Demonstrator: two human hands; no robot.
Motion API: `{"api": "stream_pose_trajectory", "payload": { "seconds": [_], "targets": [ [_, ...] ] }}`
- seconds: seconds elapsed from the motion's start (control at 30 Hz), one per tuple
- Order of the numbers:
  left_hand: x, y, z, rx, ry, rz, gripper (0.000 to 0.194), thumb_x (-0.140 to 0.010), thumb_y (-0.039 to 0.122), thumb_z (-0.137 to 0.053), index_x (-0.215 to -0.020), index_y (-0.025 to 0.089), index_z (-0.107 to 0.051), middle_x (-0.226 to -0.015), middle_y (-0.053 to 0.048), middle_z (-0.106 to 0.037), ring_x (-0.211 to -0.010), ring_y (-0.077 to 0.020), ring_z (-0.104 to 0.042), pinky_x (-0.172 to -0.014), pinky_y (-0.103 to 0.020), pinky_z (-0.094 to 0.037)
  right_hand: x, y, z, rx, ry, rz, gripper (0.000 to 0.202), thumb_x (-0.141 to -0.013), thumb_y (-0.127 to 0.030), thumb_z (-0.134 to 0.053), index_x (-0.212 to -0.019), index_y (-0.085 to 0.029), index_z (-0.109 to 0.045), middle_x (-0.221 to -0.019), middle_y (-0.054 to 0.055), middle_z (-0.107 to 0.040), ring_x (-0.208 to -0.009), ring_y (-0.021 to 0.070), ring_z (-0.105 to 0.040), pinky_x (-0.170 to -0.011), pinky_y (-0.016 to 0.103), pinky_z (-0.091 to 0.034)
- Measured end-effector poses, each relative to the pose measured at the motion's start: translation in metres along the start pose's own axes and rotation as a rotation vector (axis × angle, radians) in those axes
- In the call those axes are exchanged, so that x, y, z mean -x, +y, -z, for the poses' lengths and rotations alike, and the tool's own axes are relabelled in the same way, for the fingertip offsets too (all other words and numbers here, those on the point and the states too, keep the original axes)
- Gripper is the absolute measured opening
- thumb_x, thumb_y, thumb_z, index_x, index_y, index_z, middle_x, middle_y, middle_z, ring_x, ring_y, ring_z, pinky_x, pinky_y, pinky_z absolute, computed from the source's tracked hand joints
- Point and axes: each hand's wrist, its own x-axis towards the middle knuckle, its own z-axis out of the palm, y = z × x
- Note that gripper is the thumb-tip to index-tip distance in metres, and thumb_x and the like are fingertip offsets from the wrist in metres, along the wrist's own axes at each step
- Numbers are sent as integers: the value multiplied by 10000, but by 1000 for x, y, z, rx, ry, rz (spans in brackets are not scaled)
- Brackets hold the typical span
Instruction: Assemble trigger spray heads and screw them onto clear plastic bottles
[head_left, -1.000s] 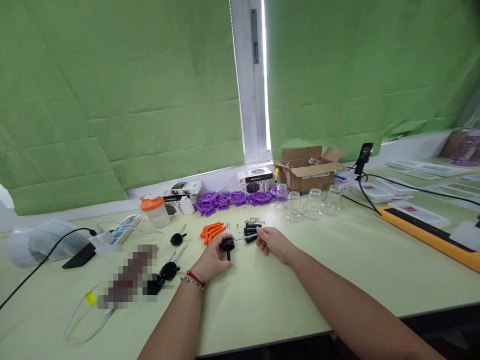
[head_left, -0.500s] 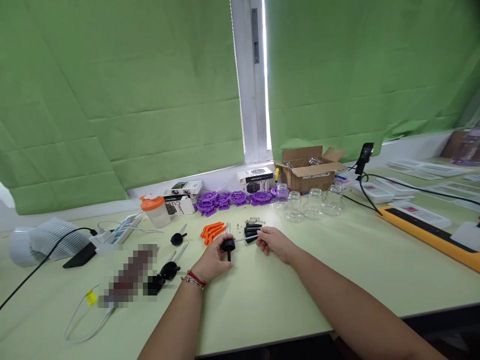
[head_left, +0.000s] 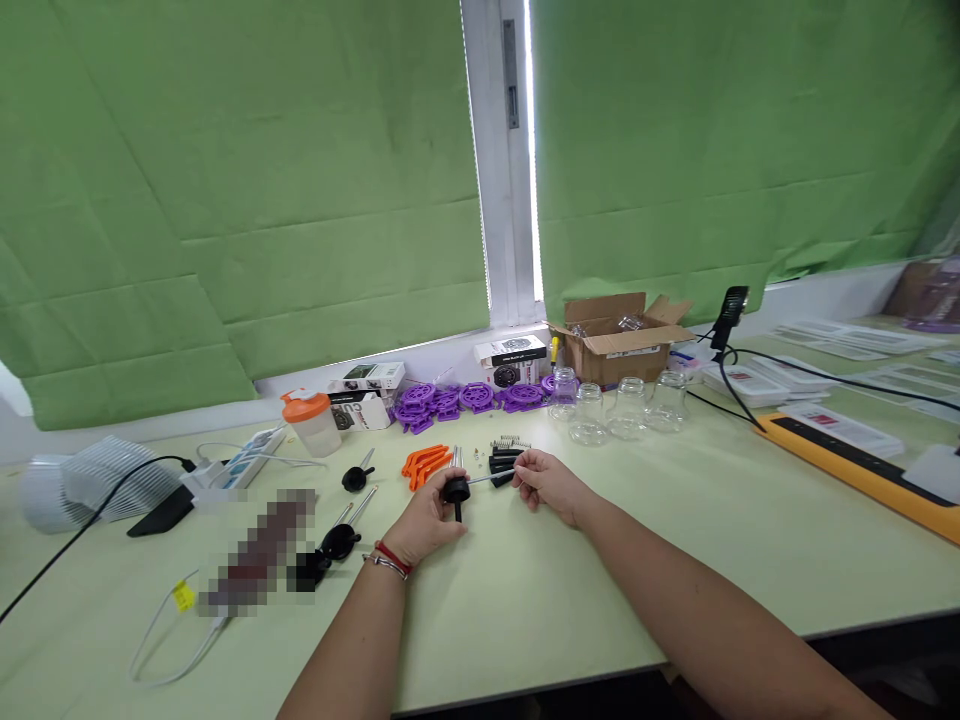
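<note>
My left hand (head_left: 429, 525) is closed around a round black plastic cap with a short stem (head_left: 456, 491), held just above the table. A thin metal tube (head_left: 491, 478) runs from the cap's side to my right hand (head_left: 546, 482), whose thumb and fingers pinch its far end. Whether the tube sits inside the cap I cannot tell. Just beyond my hands lie black cylindrical parts (head_left: 504, 459), orange handles (head_left: 424, 466), small springs (head_left: 511, 442) and a few upright-looking metal tubes (head_left: 457, 456). Similar black caps with tubes (head_left: 340, 541) rest left of my left hand.
Purple plastic discs (head_left: 477, 397) lie along the back near small printed boxes (head_left: 367, 412). Glass jars (head_left: 628, 412) stand before an open cardboard box (head_left: 626, 350). An orange-lidded shaker (head_left: 310, 420), a power strip (head_left: 255, 455) and cables occupy the left; a yellow-edged bar (head_left: 862, 475) lies right.
Both hands stay almost in place, with the cap and tube still between them. Nothing else has visibly moved apart from a slight camera shift.
</note>
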Motion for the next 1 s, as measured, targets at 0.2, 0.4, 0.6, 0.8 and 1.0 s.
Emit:
{"api": "stream_pose_trajectory", "payload": {
  "seconds": [0.2,0.4,0.6,0.8,1.0],
  "targets": [
    [0,1,-1,-13,1,6,667,-522,69,-662,-1151,231,-512,-1193,-94,-489,-1109,-247,-483,-951,-432,-399,1,-3,-2,41,14,-26,103,-828,-221,-498,-742,-181,-457,-609,-25,-569,-418,68,-470,-363,183,-380],
    [1,3,-2,2,-11,2,664,-526,51,-649,-1150,229,-509,-1187,-90,-499,-1088,-243,-492,-942,-415,-404,3,-6,-5,109,17,-58,199,-870,-281,-456,-701,-177,-457,-582,-18,-557,-386,60,-445,-336,178,-358],
    [2,8,-3,-4,-23,10,653,-521,45,-637,-1138,218,-513,-1191,-95,-487,-1077,-242,-487,-919,-397,-414,0,-3,-8,160,48,-61,277,-879,-373,-444,-687,-174,-464,-577,0,-564,-367,59,-427,-294,168,-288],
    [1,4,-2,39,-18,6,668,-520,49,-648,-1147,226,-498,-1181,-90,-498,-1055,-234,-498,-912,-396,-414,1,-4,-7,114,57,-31,324,-880,-429,-422,-685,-174,-463,-585,-3,-554,-389,66,-449,-304,176,-325],
    [1,6,-4,44,0,25,662,-508,48,-648,-1131,215,-498,-1157,-86,-495,-1034,-226,-500,-893,-384,-421,3,-3,-4,69,32,13,188,-824,-337,-532,-736,-185,-465,-565,-41,-552,-366,58,-431,-319,175,-347]
  ]
}}
